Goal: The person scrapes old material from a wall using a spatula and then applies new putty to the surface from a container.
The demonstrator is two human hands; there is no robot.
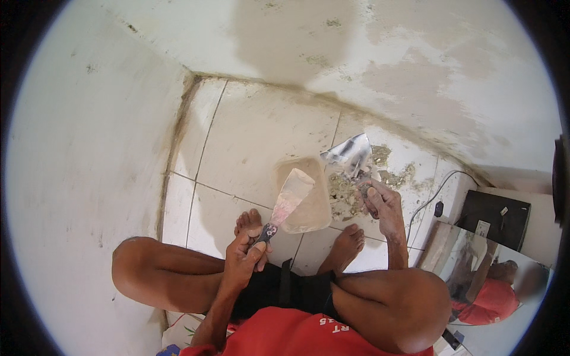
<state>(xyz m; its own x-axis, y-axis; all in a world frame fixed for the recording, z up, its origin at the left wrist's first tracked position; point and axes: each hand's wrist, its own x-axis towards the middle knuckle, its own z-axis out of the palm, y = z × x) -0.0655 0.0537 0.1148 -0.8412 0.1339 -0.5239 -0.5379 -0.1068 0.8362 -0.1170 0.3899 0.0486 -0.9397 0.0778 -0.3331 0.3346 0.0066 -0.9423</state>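
I am squatting in a tiled corner. My left hand (244, 255) grips the handle of a putty knife (289, 200) whose putty-smeared blade reaches over a shallow beige tub (314, 216) on the floor. My right hand (377, 202) holds the handle of a wider metal scraper (349, 151), its shiny blade angled up above a patch of crumbled grey debris (344, 196) on the tiles. Both bare feet rest just in front of the tub.
White walls with patched plaster close in on the left and far side. A mirror (493, 285) leans at the right, reflecting a person. A dark box (496, 216) and a thin cable (433, 199) lie at right near the wall.
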